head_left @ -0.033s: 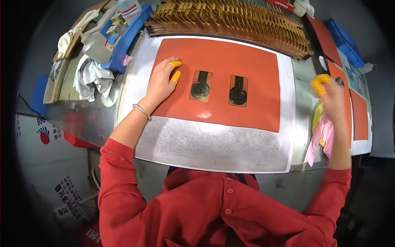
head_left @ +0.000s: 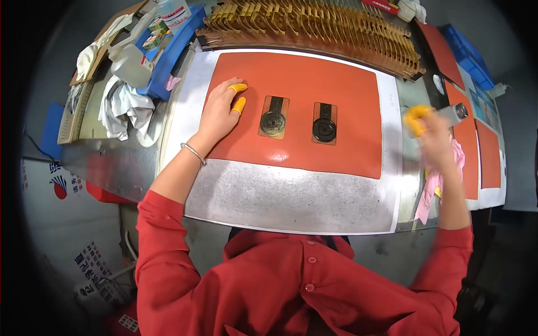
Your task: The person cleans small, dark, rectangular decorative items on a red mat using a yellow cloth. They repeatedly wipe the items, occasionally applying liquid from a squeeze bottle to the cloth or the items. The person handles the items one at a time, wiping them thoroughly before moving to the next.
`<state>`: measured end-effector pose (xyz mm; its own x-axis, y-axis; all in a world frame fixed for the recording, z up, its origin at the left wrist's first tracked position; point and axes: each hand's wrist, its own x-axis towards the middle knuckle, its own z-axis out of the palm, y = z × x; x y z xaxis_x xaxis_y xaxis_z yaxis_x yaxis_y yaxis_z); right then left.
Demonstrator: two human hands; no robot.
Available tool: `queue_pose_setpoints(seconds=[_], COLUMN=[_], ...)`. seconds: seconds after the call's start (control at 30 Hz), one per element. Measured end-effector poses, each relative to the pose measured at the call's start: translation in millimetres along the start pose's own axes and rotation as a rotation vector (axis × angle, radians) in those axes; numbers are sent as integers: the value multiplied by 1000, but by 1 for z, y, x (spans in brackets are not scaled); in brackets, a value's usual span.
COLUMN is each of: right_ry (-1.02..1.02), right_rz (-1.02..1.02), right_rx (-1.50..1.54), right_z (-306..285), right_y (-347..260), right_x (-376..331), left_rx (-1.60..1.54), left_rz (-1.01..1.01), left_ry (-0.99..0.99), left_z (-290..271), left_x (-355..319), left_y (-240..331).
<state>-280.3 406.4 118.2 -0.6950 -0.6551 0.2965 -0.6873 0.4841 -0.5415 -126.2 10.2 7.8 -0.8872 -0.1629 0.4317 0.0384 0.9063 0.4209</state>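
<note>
My left hand (head_left: 221,112) lies open on the left edge of an orange-red mat (head_left: 330,73), with yellow finger cots on two fingers. To its right on the mat rest two small rectangular plates, the left plate (head_left: 274,116) and the right plate (head_left: 324,123), each with a patterned border and a dark round design. Above the table right of the mat, my right hand (head_left: 436,137), blurred, is closed around a small grey cylinder with a dark end (head_left: 453,113). Yellow finger cots cover its fingertips too.
A long rack of brass-coloured curved pieces (head_left: 314,28) runs along the back. At the left are a blue tray (head_left: 174,53), a white bottle (head_left: 130,64) and white cloths (head_left: 126,106). Pink cloth (head_left: 428,196) lies under my right forearm, near more red sheets (head_left: 488,157).
My right hand has swung left toward the mat, bringing the grey cylinder into fuller view. My left hand and both plates have stayed in place.
</note>
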Motion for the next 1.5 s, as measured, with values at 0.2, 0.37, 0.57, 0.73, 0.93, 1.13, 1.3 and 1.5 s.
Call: queue_pose_setpoints(seconds=[0.2,0.37,0.57,0.73,0.93,1.13,1.3,1.5], right_ry=[-175,-174,-151,-141,-125,-117,-141,-163], right_rz=[228,175,-25,-91,-101,-87,-193,-49], right_rx=[85,-119,-257,-175,-239,-300,-271,-362], right_z=[113,149,159,155,160,157,161,157], right_y=[-52,-45,-38,-51,-44,-44,-43,-40], right_x=[34,49,36,17,34,38,20,39], left_rx=[-82,-134,-123,-96,-104,-95,-129,-122], left_rz=[25,6,-3,-14,11,-9,-4,-11], left_ry=[2,-6,19,7,15,13,8,14], left_z=[-1,-2,-2,-1,-3,-3,-4,-4], left_x=[4,-1,-3,-1,-5,0,-3,-2], left_y=[0,-5,-3,0,-5,1,-6,0])
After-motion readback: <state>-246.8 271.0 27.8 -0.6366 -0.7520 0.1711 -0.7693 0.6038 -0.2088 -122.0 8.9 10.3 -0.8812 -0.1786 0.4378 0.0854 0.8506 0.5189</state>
